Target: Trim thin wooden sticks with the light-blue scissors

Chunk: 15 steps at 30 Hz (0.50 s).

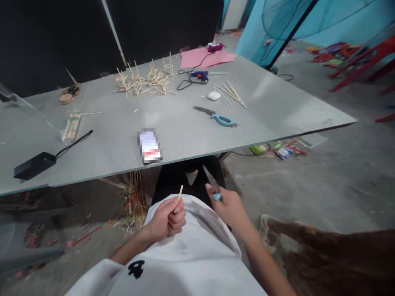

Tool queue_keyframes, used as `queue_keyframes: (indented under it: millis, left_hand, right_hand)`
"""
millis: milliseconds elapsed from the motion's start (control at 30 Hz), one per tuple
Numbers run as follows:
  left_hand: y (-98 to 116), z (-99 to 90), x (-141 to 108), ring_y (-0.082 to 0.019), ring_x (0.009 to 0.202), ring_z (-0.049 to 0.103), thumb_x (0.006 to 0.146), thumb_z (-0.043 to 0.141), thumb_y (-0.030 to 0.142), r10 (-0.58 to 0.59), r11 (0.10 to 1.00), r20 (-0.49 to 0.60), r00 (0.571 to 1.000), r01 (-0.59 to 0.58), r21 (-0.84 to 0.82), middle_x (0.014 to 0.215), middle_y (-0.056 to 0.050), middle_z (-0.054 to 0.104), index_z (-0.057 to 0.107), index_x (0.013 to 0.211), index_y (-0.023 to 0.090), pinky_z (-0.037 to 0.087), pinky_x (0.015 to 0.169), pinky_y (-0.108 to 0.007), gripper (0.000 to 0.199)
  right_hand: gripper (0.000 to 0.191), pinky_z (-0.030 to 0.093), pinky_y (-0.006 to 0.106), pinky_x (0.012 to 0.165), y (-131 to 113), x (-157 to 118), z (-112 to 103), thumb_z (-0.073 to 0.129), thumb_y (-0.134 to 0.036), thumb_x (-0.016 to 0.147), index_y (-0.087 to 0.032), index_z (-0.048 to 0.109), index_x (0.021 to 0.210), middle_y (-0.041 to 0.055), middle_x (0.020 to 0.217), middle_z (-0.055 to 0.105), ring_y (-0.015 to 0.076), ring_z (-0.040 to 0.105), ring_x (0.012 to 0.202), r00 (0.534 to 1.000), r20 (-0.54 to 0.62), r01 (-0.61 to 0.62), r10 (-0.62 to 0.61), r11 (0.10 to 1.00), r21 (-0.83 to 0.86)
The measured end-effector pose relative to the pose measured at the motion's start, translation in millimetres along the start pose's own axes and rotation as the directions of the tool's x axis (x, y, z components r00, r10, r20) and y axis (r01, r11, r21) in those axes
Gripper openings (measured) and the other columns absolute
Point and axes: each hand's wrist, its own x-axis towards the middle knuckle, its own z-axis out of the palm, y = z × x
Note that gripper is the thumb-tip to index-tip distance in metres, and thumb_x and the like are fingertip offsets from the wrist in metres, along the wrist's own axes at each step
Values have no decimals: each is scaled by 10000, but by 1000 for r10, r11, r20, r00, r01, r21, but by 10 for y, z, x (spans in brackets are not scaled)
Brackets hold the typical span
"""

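Note:
My left hand (168, 220) is closed in front of the white shirt, fingers curled round a thin wooden stick (180, 191). Only the stick's pale upper end shows above the fist. To the right, over my lap, my right hand (227, 206) grips a pair of scissors (212, 179) with a light blue handle. Their pointed metal blades aim up and away from me, slightly blurred, and do not touch the stick. Most of the handle is hidden in the palm. A small pale scrap (191, 176) lies on my dark trousers.
The grey table (179, 127) ahead bears blue-handled scissors (216, 116), a phone (149, 146), a glue gun (200, 75), stick frames (142, 84), loose sticks (233, 94), pink paper (193, 58), a bundled stick pack (72, 126) and a black long-handled box (35, 164). Scraps litter the floor.

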Motion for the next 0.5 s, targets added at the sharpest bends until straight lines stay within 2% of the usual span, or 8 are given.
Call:
queue_keyframes:
  millis: [133,267,433,500]
  left_hand:
    - [-52,-40,97,-58,451,75,977,549,517,-32,999,-35,999,33,36,551,102,160,357,775,207,107,369,-136,417]
    - [-80,-74,89,-55,438,92,976,548,531,2,996,-40,999,2,84,543,103,172,357,764,205,118,367,-139,432]
    - [-76,-101,76,-51,416,83,965,535,607,-11,988,-28,1000,15,154,522,112,158,315,733,214,92,358,-152,507]
    - [-49,-60,18,-50,410,124,953,546,632,-46,973,-23,999,50,226,512,108,187,322,723,212,107,364,-167,528]
  right_hand:
    - [179,314,269,631,-339,-259,43,463,-220,875,-204,628,807,40,698,682,173,591,633,968,179,161,-176,982,95]
    - [239,272,276,625,-505,-281,33,476,-120,775,-184,676,889,52,735,712,174,599,641,941,306,158,-144,987,-21]
    - [269,226,289,612,-474,-249,95,509,-106,780,-185,706,947,68,759,737,178,613,645,933,342,168,-111,976,-141]
    - [218,224,292,606,-365,-164,131,519,-143,833,-181,709,934,80,751,733,180,618,644,958,275,137,-85,975,-174]
